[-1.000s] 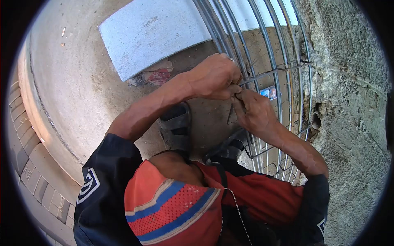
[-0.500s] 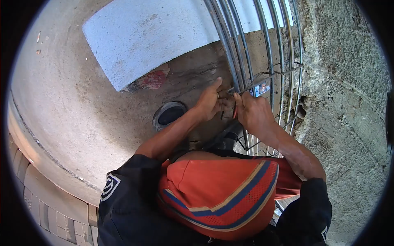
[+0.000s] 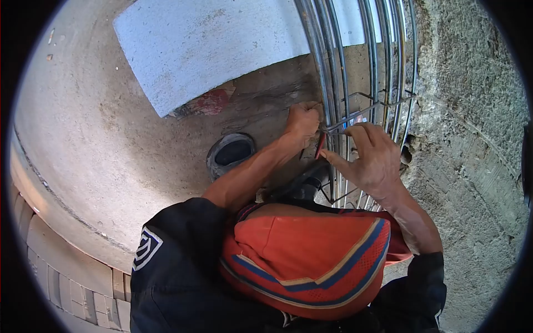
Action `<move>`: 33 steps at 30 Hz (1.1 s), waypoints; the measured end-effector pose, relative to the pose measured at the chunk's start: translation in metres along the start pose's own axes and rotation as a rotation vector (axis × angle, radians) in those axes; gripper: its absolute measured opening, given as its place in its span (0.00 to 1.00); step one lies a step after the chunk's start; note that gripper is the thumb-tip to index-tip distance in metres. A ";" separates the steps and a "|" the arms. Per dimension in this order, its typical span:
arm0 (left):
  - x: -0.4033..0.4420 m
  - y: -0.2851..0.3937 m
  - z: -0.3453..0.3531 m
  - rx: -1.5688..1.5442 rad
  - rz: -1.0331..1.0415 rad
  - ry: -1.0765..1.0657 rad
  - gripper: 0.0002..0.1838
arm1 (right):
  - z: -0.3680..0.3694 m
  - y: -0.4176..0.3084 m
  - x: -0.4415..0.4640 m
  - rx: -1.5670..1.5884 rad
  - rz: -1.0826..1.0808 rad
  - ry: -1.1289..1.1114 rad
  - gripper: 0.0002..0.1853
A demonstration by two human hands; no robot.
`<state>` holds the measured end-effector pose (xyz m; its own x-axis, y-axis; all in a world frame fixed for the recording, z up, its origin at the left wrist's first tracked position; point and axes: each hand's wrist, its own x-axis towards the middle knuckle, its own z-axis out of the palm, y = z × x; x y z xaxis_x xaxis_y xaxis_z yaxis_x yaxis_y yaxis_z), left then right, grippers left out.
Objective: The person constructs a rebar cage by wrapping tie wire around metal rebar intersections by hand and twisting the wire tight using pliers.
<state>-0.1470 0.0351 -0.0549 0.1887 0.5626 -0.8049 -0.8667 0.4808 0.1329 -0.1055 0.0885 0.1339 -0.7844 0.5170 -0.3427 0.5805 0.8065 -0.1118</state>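
A bundle of long steel rods point(image 3: 333, 72) runs up from in front of me, crossed by bent square stirrups point(image 3: 383, 104) of thinner bar. My left hand point(image 3: 304, 119) is closed in a fist against the left side of the rods; what it grips is hidden. Beside it a slim red handle point(image 3: 320, 145) of a tool hangs below the stirrup bar, its head not clear. My right hand point(image 3: 373, 158) is on the right of the rods, thumb and fingers apart, its thumb tip close to the red handle.
A pale blue sheet point(image 3: 211, 47) lies on the concrete floor point(image 3: 83, 111) ahead. The rough concrete wall point(image 3: 466, 166) stands close on my right. A dark shoe point(image 3: 233, 152) is below my left forearm. An orange cloth point(image 3: 305, 250) with striped edging spreads below me.
My right hand has opened and drawn back from the stirrup bar to the right. My left hand has curled into a fist by the rods. The view has shifted slightly.
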 end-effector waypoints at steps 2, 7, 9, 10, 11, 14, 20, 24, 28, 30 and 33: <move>-0.004 0.010 0.003 0.055 0.035 0.007 0.09 | 0.016 0.001 0.000 -0.126 -0.063 -0.079 0.16; 0.001 0.005 0.000 0.118 0.112 0.029 0.10 | 0.033 -0.007 -0.003 -0.274 -0.091 -0.239 0.12; -0.005 0.010 0.000 0.120 0.115 -0.001 0.11 | 0.032 0.000 0.000 -0.078 0.000 -0.238 0.11; -0.002 0.009 0.000 0.123 0.122 -0.021 0.11 | 0.031 0.003 0.002 0.152 0.174 -0.284 0.12; 0.003 0.007 -0.002 0.128 0.129 -0.038 0.11 | 0.030 0.006 0.005 0.385 0.346 -0.327 0.13; 0.004 0.007 -0.004 0.135 0.132 -0.052 0.11 | 0.033 0.005 0.002 1.076 0.906 -0.358 0.15; 0.006 0.005 -0.007 0.127 0.139 -0.089 0.09 | 0.039 0.012 -0.018 1.747 1.228 -0.424 0.24; -0.004 0.016 -0.001 0.070 0.092 -0.099 0.08 | 0.059 -0.017 -0.101 1.929 1.294 -0.937 0.30; -0.017 0.028 0.003 0.131 0.048 -0.157 0.03 | 0.146 -0.069 -0.132 0.972 0.646 -0.286 0.41; -0.010 0.020 -0.004 0.171 0.062 -0.162 0.04 | 0.189 -0.073 -0.127 0.713 0.812 -0.063 0.45; -0.009 0.023 -0.004 0.209 0.085 -0.123 0.05 | 0.238 -0.068 -0.107 0.456 1.068 0.004 0.48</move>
<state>-0.1708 0.0388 -0.0471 0.1852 0.6786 -0.7107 -0.7702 0.5494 0.3239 -0.0091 -0.0898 -0.0435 0.1518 0.8737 -0.4621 0.9714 -0.2181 -0.0934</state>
